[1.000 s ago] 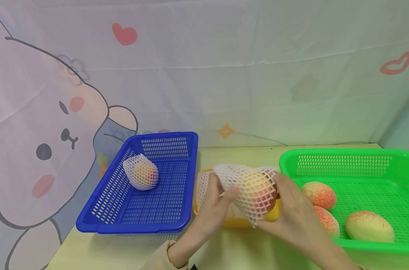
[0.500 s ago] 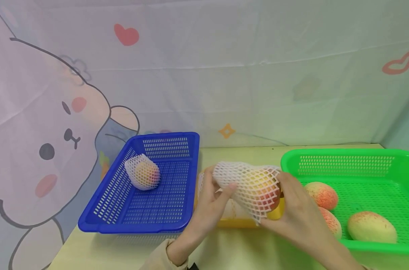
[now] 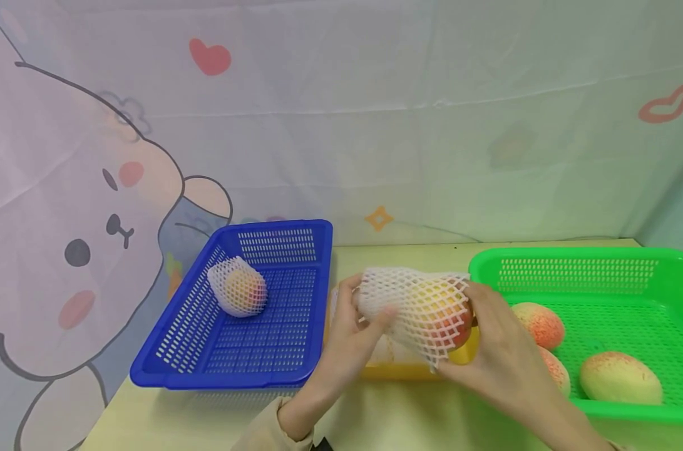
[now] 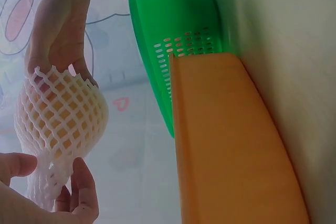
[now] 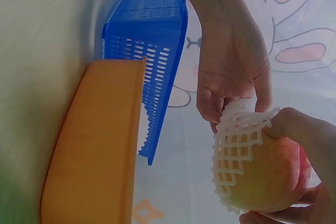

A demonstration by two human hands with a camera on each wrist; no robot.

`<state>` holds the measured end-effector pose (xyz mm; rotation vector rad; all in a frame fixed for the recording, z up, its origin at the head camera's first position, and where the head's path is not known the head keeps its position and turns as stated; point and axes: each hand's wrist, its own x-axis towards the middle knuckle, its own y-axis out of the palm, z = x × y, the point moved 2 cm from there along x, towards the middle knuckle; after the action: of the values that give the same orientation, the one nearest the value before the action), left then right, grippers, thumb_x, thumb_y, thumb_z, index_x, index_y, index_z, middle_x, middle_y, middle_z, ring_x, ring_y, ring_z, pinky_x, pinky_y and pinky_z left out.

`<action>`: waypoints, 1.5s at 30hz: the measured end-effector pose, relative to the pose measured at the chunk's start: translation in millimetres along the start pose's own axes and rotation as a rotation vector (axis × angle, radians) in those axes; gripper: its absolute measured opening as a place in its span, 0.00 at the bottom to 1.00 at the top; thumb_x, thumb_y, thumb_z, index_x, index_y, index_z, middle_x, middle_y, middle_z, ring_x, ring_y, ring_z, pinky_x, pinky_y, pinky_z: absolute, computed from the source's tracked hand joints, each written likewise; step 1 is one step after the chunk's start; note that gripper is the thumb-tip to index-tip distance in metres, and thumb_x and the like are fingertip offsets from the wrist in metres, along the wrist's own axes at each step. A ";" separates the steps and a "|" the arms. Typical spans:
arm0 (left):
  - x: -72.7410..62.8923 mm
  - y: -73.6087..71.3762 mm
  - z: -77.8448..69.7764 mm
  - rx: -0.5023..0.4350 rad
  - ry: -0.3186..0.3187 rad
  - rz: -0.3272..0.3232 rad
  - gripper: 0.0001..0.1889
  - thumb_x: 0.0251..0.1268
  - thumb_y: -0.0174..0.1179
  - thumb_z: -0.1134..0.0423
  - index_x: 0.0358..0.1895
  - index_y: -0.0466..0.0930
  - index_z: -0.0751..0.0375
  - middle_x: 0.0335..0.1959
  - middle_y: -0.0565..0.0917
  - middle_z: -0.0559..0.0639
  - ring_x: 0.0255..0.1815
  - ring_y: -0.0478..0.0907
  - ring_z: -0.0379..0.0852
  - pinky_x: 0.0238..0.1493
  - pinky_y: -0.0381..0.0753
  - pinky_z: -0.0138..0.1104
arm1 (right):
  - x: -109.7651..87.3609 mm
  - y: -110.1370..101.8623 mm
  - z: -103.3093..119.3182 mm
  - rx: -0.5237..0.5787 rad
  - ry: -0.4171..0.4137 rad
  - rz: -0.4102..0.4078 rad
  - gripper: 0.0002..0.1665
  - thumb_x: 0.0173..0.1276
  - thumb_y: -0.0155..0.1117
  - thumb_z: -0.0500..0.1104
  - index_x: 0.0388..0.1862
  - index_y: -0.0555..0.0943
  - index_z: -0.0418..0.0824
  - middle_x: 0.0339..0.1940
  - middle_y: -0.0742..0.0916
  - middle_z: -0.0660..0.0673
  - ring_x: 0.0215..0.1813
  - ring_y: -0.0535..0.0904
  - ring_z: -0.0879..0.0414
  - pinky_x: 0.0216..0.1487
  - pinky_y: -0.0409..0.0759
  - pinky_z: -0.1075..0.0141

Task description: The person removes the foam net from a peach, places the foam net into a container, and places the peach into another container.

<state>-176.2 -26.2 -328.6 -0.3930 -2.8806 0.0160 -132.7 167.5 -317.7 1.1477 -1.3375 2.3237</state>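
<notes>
A peach [image 5: 273,177], red and yellow, is partly inside a white foam net sleeve [image 3: 389,291], held up over an orange box [image 3: 397,373]. My left hand [image 3: 344,347] pinches the narrow, gathered end of the sleeve between thumb and fingers, as the left wrist view shows. On the other side my right hand [image 3: 501,357] grips the peach at the sleeve's wide end, fingers at the mesh edge. In the right wrist view the mesh covers the peach's left side, while the rest of its skin shows bare there.
To the left stands a blue basket [image 3: 217,380] with one netted peach [image 3: 245,293] in it. A green basket [image 3: 572,254] on the right holds bare peaches [image 3: 621,379]. White foam netting lies in the orange box, partly hidden by my hands. A printed cloth hangs behind.
The sleeve and peach have shifted slightly right and turned a little in my hands. The sleeve's gathered end looks more drawn out, and both hands keep their hold.
</notes>
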 end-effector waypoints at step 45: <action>-0.7 -4.4 -1.7 0.018 -0.149 0.064 0.22 0.62 0.63 0.59 0.58 0.74 0.61 0.54 0.82 0.57 0.52 0.80 0.43 0.55 0.77 0.32 | 6.7 -12.7 -13.4 0.073 0.003 -0.006 0.58 0.27 0.79 0.40 0.64 0.67 0.34 0.53 0.78 0.44 0.44 0.72 0.62 0.44 0.69 0.79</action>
<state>-176.4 -30.6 -326.9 -0.5003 -3.0104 0.0849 -137.3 184.3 -308.6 1.1670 -1.2558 2.3871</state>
